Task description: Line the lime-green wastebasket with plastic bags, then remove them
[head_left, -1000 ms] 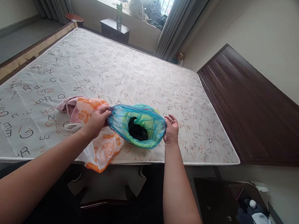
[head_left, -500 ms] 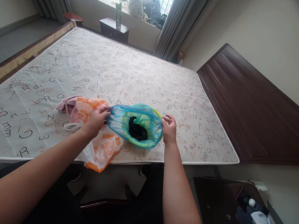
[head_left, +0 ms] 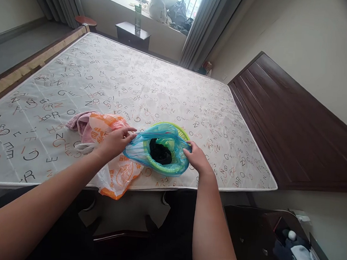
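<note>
Grips the blue bag (head_left: 134,151), seemingly lining the green basket (head_left: 182,130) but not yet folded over its left rim, in fingers of left hand (head_left: 116,142) beyond that rim, right hand (head_left: 199,157) opposite.

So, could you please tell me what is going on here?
A person is holding a blue plastic bag by its edges at a green basket, with the left grip at one side and the right grip at the other. A black item shows in the bag's opening. An orange-and-white bag and pink cloth lie alongside on the mattress.
</note>
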The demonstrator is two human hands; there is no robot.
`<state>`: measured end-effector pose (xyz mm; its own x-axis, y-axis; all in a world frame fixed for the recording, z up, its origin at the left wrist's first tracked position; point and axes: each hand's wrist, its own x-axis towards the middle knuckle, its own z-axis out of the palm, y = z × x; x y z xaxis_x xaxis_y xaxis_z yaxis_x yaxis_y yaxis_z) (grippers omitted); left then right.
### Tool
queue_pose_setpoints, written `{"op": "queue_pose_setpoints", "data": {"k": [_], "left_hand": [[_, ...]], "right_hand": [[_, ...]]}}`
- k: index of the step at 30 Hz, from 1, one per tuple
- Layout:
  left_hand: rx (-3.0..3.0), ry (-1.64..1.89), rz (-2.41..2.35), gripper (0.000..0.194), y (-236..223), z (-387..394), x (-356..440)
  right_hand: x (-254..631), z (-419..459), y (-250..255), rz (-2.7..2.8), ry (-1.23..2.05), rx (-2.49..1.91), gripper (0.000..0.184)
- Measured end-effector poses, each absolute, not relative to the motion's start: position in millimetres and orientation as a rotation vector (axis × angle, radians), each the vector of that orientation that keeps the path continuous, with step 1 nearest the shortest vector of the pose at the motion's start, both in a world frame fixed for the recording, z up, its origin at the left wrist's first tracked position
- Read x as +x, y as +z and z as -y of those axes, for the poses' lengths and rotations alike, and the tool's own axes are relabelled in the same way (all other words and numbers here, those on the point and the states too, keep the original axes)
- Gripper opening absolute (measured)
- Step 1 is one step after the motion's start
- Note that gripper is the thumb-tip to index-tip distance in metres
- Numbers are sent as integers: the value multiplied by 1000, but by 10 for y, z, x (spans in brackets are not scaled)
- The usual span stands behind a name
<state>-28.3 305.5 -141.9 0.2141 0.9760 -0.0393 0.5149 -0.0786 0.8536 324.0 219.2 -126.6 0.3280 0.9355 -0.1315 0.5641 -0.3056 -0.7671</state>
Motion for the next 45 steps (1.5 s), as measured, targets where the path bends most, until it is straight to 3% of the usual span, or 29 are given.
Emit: {"op": "queue_pose_setpoints", "data": {"k": [5,11,19,23,28,32,45], "left_hand": [[1960,566,-1399,33,-1442,-2997,-275],[1950,401,-1211,23,-1497,-3011,-305],[1897,441,-1253,33,-1515,-2987,-279],[1960,420,-1235,35,-1512,-2989,-240],[1771,648,-1318,21,-1518,-3094,-290],[1448,765,-1375,21,-1508,-3217,-392],[753,957,-1124,35,-1381,-3227,-323]], "right_hand": [[3405,-2123,-1215,1283,995,-1876,21],[3554,-2243,-1351,841,522,-1792,33],[3599,-2025,-1363,984,1173,-2004,37],[3586,-1914,-1282,1095,1322,-1920,32],[3617,-2004,-1274,946,1004,-1819,35],[3663,-2089,-1321,675,806,-1661,42],[3485,-2131,-1266,702,772,-1421,43]]}}
